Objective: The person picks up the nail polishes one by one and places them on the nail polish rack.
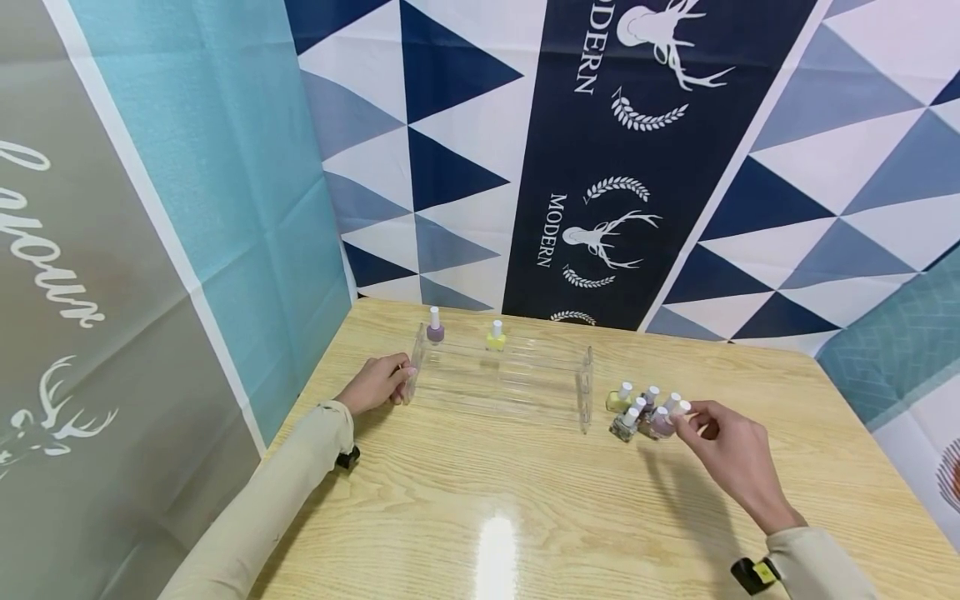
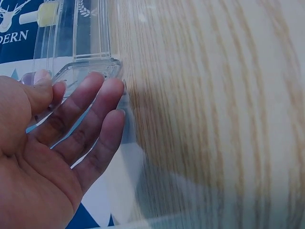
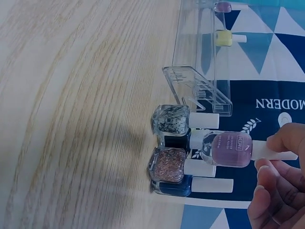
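My right hand pinches the white cap of a mauve nail polish bottle between thumb and fingers. The bottle is lifted beside a cluster of other polishes, among them a black-and-white speckled bottle, a glittery pinkish one and a yellow one. At the left end of a clear acrylic tiered rack, my left hand holds the side panel with its thumb and fingertips. On the rack's top back tier stand a purple polish and, farther right, a yellow polish.
The light wood table carries everything. Patterned cloth hangs behind its back edge, and a teal and grey cloth lines the left side. The polish cluster lies just right of the rack.
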Demonstrator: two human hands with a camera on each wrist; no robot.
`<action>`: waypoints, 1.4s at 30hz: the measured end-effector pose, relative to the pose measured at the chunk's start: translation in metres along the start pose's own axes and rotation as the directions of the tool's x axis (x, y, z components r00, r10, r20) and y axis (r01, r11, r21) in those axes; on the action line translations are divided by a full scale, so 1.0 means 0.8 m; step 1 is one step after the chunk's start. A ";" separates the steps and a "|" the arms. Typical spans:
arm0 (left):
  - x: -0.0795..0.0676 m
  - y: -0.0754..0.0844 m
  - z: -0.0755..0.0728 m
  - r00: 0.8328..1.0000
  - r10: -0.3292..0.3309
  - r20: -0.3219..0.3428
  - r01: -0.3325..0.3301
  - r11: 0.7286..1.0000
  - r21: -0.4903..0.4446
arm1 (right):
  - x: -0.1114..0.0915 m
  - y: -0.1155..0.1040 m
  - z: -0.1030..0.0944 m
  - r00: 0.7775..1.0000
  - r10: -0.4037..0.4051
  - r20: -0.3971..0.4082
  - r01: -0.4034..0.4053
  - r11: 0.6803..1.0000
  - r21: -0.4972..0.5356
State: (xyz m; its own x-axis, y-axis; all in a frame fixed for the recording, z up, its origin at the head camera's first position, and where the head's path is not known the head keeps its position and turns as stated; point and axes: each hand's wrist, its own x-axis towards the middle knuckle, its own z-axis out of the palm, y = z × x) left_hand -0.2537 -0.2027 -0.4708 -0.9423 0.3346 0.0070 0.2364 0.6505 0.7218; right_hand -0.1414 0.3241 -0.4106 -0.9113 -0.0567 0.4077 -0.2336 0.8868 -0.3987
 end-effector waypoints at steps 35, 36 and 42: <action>0.003 -0.005 0.001 1.000 -0.021 -0.001 0.021 0.999 -0.042 | 0.047 -0.033 0.006 0.997 -0.078 -0.023 0.079 0.996 0.045; 0.003 -0.005 0.001 1.000 -0.022 -0.001 0.022 0.999 -0.042 | 0.049 -0.035 0.007 0.997 -0.079 -0.024 0.080 0.996 0.050; 0.004 -0.006 0.002 1.000 -0.024 -0.002 0.024 0.999 -0.033 | 0.059 -0.039 0.013 0.996 -0.083 -0.029 0.085 0.995 0.057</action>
State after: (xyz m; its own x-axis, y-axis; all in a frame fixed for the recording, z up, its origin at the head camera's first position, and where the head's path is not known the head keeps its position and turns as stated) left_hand -0.2572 -0.2038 -0.4749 -0.9481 0.3178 -0.0092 0.2058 0.6356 0.7441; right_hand -0.1809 0.2886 -0.3872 -0.8785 -0.1170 0.4633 -0.3291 0.8510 -0.4092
